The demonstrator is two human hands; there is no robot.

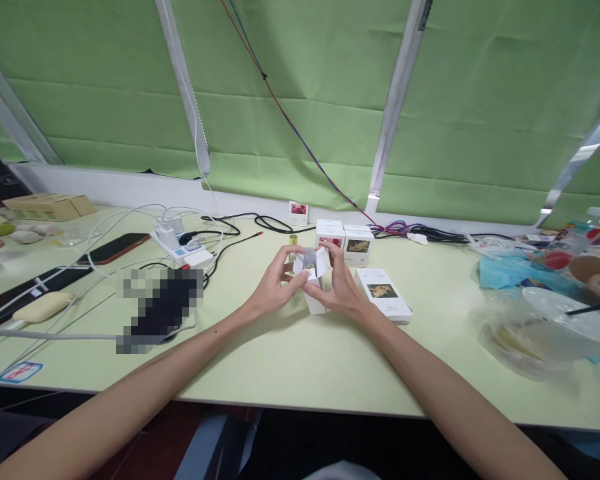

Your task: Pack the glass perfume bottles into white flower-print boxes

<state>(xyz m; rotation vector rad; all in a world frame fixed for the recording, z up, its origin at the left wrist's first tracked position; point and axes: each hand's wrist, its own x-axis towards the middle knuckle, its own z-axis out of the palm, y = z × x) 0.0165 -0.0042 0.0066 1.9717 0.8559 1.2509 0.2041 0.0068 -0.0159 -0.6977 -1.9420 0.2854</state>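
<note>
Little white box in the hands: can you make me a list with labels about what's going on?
left hand: holds the little white box from the left
right hand: holds it from the right, fingers at the flaps
box top: flaps open
behind it: two white boxes with pictures, standing
right of it: flat white box lying down
table: pale green
far left: power strip with cables

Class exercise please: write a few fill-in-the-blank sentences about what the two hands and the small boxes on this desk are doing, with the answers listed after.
1. The left hand and right hand together hold a small white box whose top flaps are ____.
2. The flat box lying beside the right hand shows a ____ flower picture.
3. The blinds behind the desk are ____.

Answers: open; yellow; green
</note>
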